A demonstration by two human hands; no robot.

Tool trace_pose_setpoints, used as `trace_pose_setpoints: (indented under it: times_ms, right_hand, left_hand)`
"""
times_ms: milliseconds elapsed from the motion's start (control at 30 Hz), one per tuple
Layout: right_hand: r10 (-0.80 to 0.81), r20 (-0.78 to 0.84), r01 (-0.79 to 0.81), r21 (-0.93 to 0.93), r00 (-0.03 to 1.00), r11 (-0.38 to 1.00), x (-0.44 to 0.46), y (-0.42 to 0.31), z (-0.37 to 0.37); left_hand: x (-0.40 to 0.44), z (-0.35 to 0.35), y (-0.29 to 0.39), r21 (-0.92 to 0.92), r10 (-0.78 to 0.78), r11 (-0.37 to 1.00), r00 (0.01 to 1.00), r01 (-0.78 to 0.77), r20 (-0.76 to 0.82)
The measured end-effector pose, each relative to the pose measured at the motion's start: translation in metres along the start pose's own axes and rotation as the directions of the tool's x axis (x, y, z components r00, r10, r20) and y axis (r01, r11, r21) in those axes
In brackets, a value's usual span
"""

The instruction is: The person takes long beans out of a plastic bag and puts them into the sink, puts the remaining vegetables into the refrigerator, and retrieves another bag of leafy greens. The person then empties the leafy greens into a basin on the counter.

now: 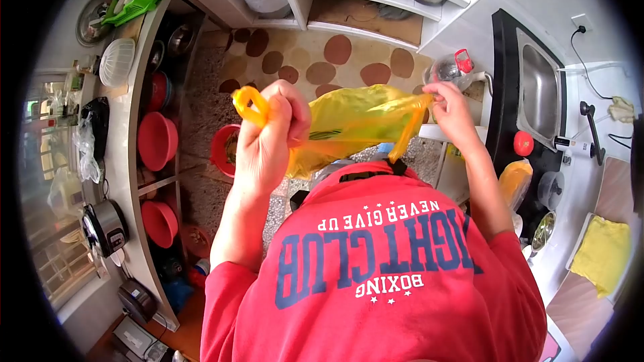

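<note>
- Stretching yellow bag [355, 121] between both hands, in front of torso.
- Left hand [274, 124]: forearm raised, fist closed on bag, orange loop [251, 106] poking out left.
- Right hand [453, 112]: forearm angled inward, fingertips pinching bag's right end.
- Bottle [444, 72] near right hand, far side.

1 head camera: wide view, facing forward and down past near shirt [382, 255] to farther floor [276, 208].
</note>
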State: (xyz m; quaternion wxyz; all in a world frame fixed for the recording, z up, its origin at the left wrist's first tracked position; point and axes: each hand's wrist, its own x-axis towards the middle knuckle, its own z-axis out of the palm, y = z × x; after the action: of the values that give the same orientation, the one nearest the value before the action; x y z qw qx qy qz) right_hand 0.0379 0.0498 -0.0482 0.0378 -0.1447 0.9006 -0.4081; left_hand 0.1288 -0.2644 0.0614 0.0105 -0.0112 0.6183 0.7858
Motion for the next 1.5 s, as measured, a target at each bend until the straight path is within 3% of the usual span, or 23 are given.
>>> trace_pose_setpoints:
  times_ms: [33,100,167,233,267,333,367,467,533,567,633,700,800,833,900,967,1033,1167,1267,1300,1367,1400,1500]
  right_hand:
    - [0.005,0.002,-0.005,0.005,1.000,1.000,0.000,-0.020,-0.001]
    - [-0.230,0.081,0.216,0.156,0.970,0.964,-0.002,-0.063,0.002]
    - [-0.342,0.314,0.282,0.221,0.886,0.934,-0.004,-0.085,0.015]
    - [-0.459,0.216,0.385,0.312,0.862,0.869,-0.007,-0.099,0.045]
    - [-0.460,0.217,0.383,0.319,0.861,0.867,-0.007,-0.094,0.057]
    - [-0.414,0.504,0.337,0.240,0.758,0.910,-0.002,-0.089,0.078]
    - [-0.424,0.510,0.341,0.252,0.749,0.906,-0.003,-0.087,0.081]
    - [-0.499,0.590,0.430,0.267,0.635,0.862,-0.004,-0.098,0.079]
    - [-0.659,0.467,0.544,0.373,0.590,0.752,-0.003,-0.105,0.074]
    - [-0.665,0.472,0.545,0.383,0.578,0.746,-0.002,-0.106,0.074]
    - [-0.402,0.777,0.126,0.393,0.485,0.911,-0.002,-0.107,0.075]
    - [-0.414,0.785,0.101,0.417,0.462,0.903,-0.002,-0.094,0.093]
    - [-0.236,0.816,0.240,0.123,0.528,0.963,0.005,-0.085,0.117]
    - [-0.234,0.814,0.238,0.121,0.531,0.964,0.003,-0.083,0.121]
    - [-0.301,0.589,0.411,-0.059,0.750,0.910,0.000,-0.081,0.129]
    - [-0.292,0.581,0.396,-0.056,0.760,0.917,0.005,-0.090,0.122]
    - [-0.372,0.433,0.431,-0.044,0.821,0.901,0.004,-0.089,0.123]
    - [-0.362,0.399,0.451,-0.155,0.842,0.879,-0.007,-0.092,0.123]
    - [-0.213,0.459,0.347,-0.230,0.862,0.909,-0.008,-0.103,0.114]
    - [-0.212,0.460,0.345,-0.226,0.862,0.911,-0.009,-0.101,0.113]
    - [-0.305,0.376,0.405,-0.221,0.875,0.887,-0.010,-0.094,0.110]
    - [-0.306,0.379,0.405,-0.215,0.873,0.889,-0.011,-0.092,0.108]
    - [-0.259,0.443,0.384,-0.217,0.858,0.898,-0.016,-0.082,0.104]
  left_hand:
    - [-0.001,0.003,-0.003,-0.056,0.027,0.998,0.999,-0.025,0.037]
    - [-0.002,0.007,-0.006,-0.112,0.056,0.993,0.996,-0.048,0.067]
    - [-0.005,0.007,-0.009,-0.105,0.051,0.994,0.995,-0.042,0.085]
    - [-0.012,0.006,-0.010,-0.096,0.048,0.995,0.994,-0.039,0.096]
    - [-0.018,0.003,-0.009,-0.111,0.026,0.994,0.996,-0.017,0.081]
    - [-0.030,-0.003,-0.005,-0.132,0.008,0.991,0.999,-0.004,0.034]
    - [-0.034,-0.008,-0.003,-0.126,0.008,0.992,1.000,-0.005,0.018]
    - [-0.049,-0.026,0.000,0.188,0.125,0.975,0.991,-0.115,-0.046]
    - [-0.056,-0.037,0.000,0.242,0.142,0.963,0.986,-0.116,-0.091]
    - [-0.060,-0.042,-0.001,0.289,0.160,0.949,0.981,-0.123,-0.108]
    - [-0.067,-0.042,-0.004,0.222,0.163,0.967,0.976,-0.128,-0.147]
    - [-0.075,-0.041,-0.007,0.038,0.124,0.992,0.976,-0.119,-0.179]
    - [-0.083,-0.040,-0.015,-0.041,0.135,0.989,0.981,-0.142,-0.140]
    - [-0.085,-0.040,-0.015,-0.043,0.135,0.989,0.981,-0.142,-0.136]
    - [-0.090,-0.039,-0.013,-0.023,0.139,0.989,0.981,-0.144,-0.136]
    - [-0.093,-0.041,-0.010,0.007,0.150,0.989,0.977,-0.150,-0.150]
    - [-0.095,-0.041,-0.004,0.039,0.158,0.987,0.975,-0.153,-0.159]
    - [-0.099,-0.046,0.008,0.226,0.196,0.961,0.969,-0.160,-0.147]
    - [-0.103,-0.050,0.016,0.563,0.218,0.814,0.974,-0.143,-0.068]
    - [-0.103,-0.049,0.018,0.566,0.214,0.813,0.975,-0.139,-0.068]
    - [-0.101,-0.046,0.025,0.915,0.319,0.364,0.946,-0.171,0.050]
    - [-0.101,-0.045,0.028,0.960,0.321,0.223,0.943,-0.169,0.091]
    - [-0.110,-0.027,0.036,0.967,0.170,0.253,0.984,0.009,-0.054]
